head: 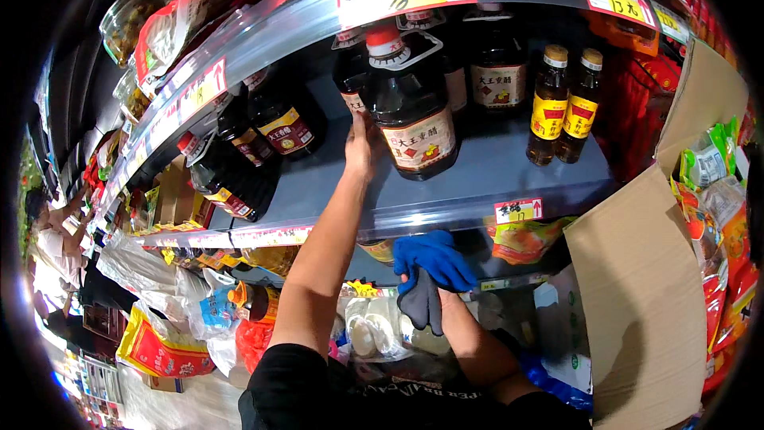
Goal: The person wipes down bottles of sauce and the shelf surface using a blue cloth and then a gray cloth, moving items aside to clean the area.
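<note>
On the grey shelf (495, 176) stands a large dark vinegar jug (412, 95) with a red cap, a white carry ring and a pale label. My left hand (359, 146) reaches up to its left flank, fingers pointing up; part of the hand is hidden, so its grip does not show. More dark jugs (498, 68) stand behind and to the right of it. Lower down, my right hand (452, 309) holds blue-and-grey work gloves (433, 272) in front of the shelf's edge. Two slim oil bottles (549, 107) with yellow labels stand at the right.
An open cardboard box (644, 286) borders the right side, near colourful food packets (716, 203). An upper shelf edge (268, 30) with price tags curves overhead. Dark jugs (224, 179) stand at the left. Plastic bags (143, 269) lie below, and people (59, 239) are farther off left.
</note>
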